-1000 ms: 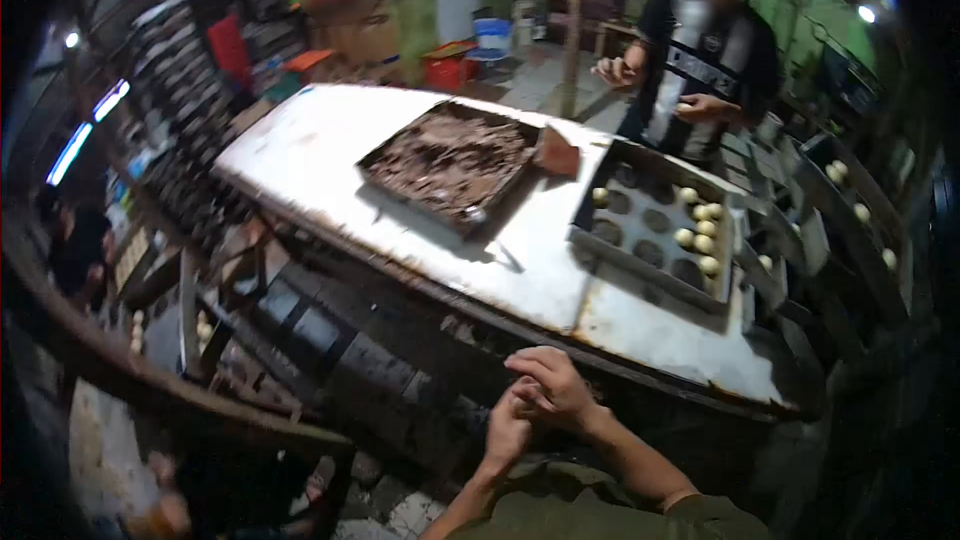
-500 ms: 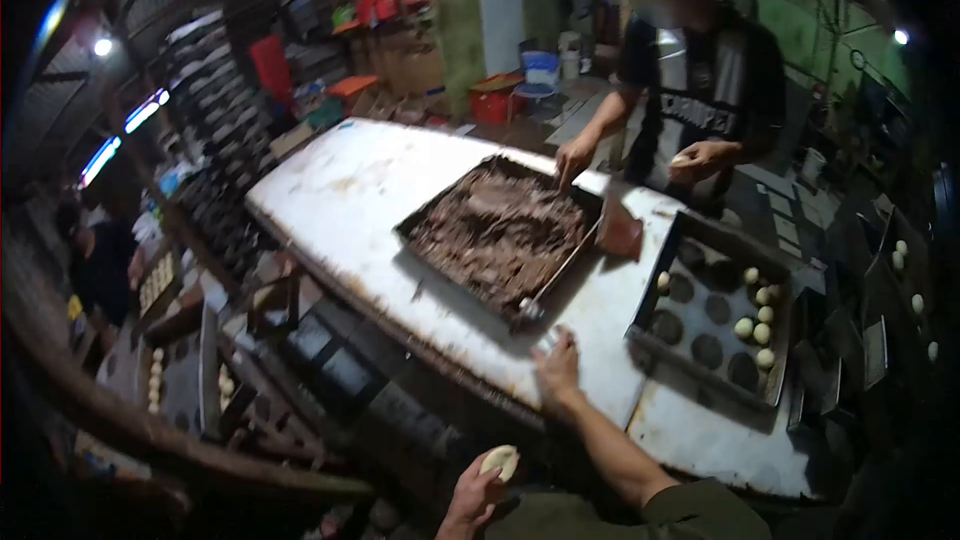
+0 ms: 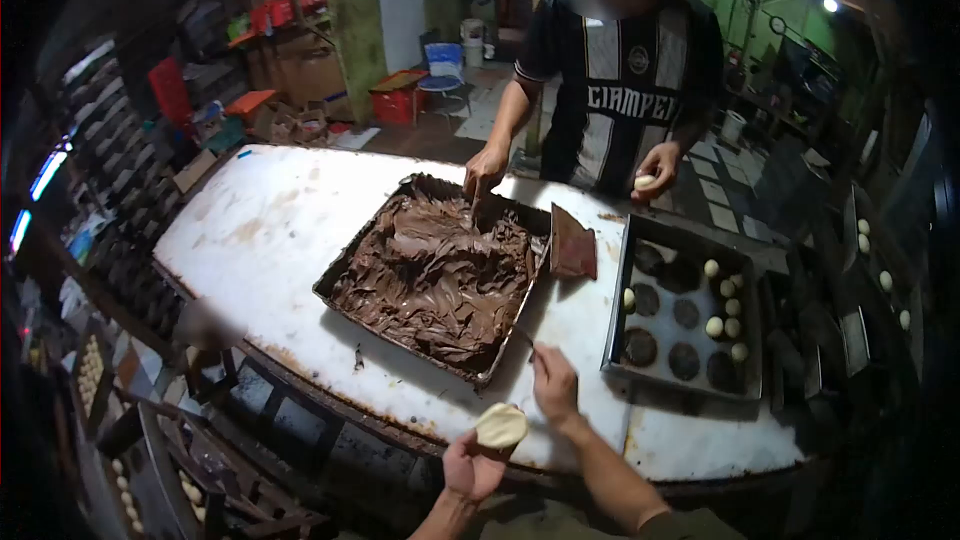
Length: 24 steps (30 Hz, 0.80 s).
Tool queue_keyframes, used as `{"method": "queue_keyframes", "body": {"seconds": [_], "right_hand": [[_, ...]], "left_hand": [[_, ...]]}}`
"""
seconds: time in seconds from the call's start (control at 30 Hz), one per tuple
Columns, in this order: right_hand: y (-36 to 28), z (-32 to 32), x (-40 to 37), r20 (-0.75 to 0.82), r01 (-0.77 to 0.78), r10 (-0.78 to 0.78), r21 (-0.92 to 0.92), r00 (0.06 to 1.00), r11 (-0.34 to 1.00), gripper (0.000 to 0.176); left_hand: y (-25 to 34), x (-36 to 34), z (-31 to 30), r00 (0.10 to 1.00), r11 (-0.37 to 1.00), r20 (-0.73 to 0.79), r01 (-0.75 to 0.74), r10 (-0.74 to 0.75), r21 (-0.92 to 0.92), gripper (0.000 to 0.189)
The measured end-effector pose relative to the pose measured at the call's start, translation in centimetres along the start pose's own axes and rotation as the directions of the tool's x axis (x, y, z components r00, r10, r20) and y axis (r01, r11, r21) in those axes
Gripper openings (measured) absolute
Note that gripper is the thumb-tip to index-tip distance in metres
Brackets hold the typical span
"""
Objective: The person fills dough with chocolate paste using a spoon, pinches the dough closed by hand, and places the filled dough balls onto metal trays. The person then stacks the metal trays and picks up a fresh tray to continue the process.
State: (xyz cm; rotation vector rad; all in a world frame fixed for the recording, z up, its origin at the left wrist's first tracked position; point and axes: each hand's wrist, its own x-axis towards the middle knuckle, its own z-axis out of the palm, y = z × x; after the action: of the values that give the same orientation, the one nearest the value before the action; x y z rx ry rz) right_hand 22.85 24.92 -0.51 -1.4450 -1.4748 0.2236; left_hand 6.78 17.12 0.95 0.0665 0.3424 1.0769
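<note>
On the fingers of my left hand point(image 3: 475, 470) lies a flattened round of pale dough point(image 3: 502, 426), held near the table's front edge. My right hand point(image 3: 556, 385) is closed around a thin dark tool point(image 3: 523, 338), whose kind I cannot make out; it is beside the near right corner of a square metal tray. Thick brown chocolate-like paste point(image 3: 430, 270) fills that tray point(image 3: 400, 360). Across the table a co-worker's hand point(image 3: 487, 170) reaches into the paste at the far side. The co-worker's other hand point(image 3: 657, 172) holds a small piece of dough point(image 3: 645, 182).
A dark reddish scraper-like piece point(image 3: 573, 242) leans by the paste tray. To its right, a baking tray point(image 3: 683, 385) holds several pale dough balls point(image 3: 714, 327). They stand on a white-topped table point(image 3: 260, 210). More trays of dough balls point(image 3: 125, 495) are at lower left.
My view has turned and come nearer the table. My left hand has risen towards the table with the dough round, now showing its flat face. My right hand stays near the tray's corner.
</note>
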Motion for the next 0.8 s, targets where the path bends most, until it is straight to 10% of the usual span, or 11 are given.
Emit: {"method": "queue_keyframes", "body": {"seconds": [0.1, 0.17, 0.5, 0.7, 0.8], "right_hand": [[-0.5, 0.8, 4.3, 0.076, 0.05, -0.039, -0.15, 0.996, 0.987, 0.024], [-0.5, 2.3, 7.6, 0.153, 0.168, -0.128, -0.287, 0.98, 0.943, 0.026], [-1.0, 12.7, 18.3, 0.687, 0.665, -0.171, -0.56, 0.706, 0.494, 0.044], [-3.7, 12.7, 16.4, 0.749, 0.633, 0.093, -0.613, 0.656, 0.473, 0.039], [-5.7, 10.8, 16.1, 0.753, 0.462, 0.443, -0.652, 0.486, 0.601, 0.032]], "left_hand": [[5.5, 0.3, -1.0, 1.0, 0.999, 0.031, 0.0, 0.002, -0.053, 0.049], [9.2, 0.0, -2.4, 0.996, 0.904, -0.033, -0.066, 0.088, 0.422, 0.042], [19.4, -1.8, -9.7, 0.966, 0.902, -0.244, 0.176, -0.082, 0.394, 0.049], [22.5, -1.7, -9.3, 0.979, 0.953, -0.19, 0.123, -0.072, 0.275, 0.043], [23.0, -0.8, -8.6, 0.981, 0.958, -0.195, 0.079, -0.025, 0.275, 0.04]]}}
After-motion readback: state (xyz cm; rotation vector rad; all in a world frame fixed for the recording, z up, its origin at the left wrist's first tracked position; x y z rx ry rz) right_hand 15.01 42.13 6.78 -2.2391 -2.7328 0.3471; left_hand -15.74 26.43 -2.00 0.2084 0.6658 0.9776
